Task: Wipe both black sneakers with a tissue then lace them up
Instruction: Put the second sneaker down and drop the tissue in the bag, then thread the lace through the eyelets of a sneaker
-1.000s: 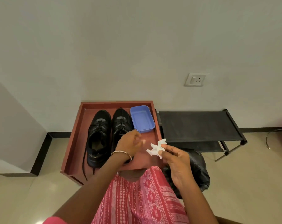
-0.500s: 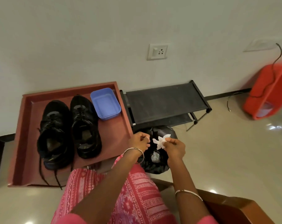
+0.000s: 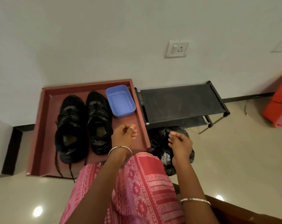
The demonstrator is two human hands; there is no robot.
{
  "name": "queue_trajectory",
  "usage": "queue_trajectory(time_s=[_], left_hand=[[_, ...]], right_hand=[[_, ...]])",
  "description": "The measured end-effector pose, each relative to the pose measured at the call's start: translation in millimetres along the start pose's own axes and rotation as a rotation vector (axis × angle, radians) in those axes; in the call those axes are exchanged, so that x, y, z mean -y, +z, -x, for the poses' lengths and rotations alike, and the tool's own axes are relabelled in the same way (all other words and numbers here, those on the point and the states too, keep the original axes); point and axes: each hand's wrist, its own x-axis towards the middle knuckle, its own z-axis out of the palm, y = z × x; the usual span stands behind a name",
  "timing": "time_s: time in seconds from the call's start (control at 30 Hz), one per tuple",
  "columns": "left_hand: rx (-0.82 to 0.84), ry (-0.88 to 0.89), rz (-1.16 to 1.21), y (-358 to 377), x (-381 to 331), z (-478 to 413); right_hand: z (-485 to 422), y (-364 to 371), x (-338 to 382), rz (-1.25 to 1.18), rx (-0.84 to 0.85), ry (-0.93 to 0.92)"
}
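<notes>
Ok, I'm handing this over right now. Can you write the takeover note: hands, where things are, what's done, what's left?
Left hand: empty, fingers loosely curled, over the red tray.
Right hand: empty, over the black bag.
Left sneaker and right sneaker stand side by side in the tray, blue tub beside them; laces trail loose over the front edge.
Crumpled tissue lies in the bag, so wiping looks done.
Left: lace both.
</notes>
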Motion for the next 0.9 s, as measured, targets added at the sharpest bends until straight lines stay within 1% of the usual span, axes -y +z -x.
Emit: queue_trajectory(time_s=[0.13,0.3,0.37,0.43,0.53,0.73,0.8,0.9], left_hand=[[-0.173,0.057,0.027,-40.1,-14.4,-5.3],[-0.46,0.169,-0.079,-83.5,-27.3,-19.0],[-0.557,0.214,-0.159,-92.8,-30.6,-23.6],[-0.613,0.232,-0.233,-99.1,-31.5,-31.2],[-0.603,0.231,-0.335,-105.9,-26.5,-48.5],[-0.376,0.161,-0.666,-110.9,-16.9,-77.7],[-0.335,0.153,-0.725,-113.9,-16.6,-83.1],[-0.339,0.159,-0.797,-116.0,-17.5,-88.7]], right_hand=[[35.9,46.5,20.3,0.024,0.249,-0.119],[74.8,114.1,24.7,0.186,0.512,-0.245],[84.7,138.0,19.1,0.217,0.561,-0.252],[90.8,158.2,13.5,0.227,0.54,-0.225],[90.2,185.1,7.8,0.24,0.492,-0.206],[73.5,236.9,12.4,0.259,0.489,-0.201],[68.5,252.4,11.3,0.256,0.511,-0.174],[63.9,266.9,11.9,0.239,0.586,-0.108]])
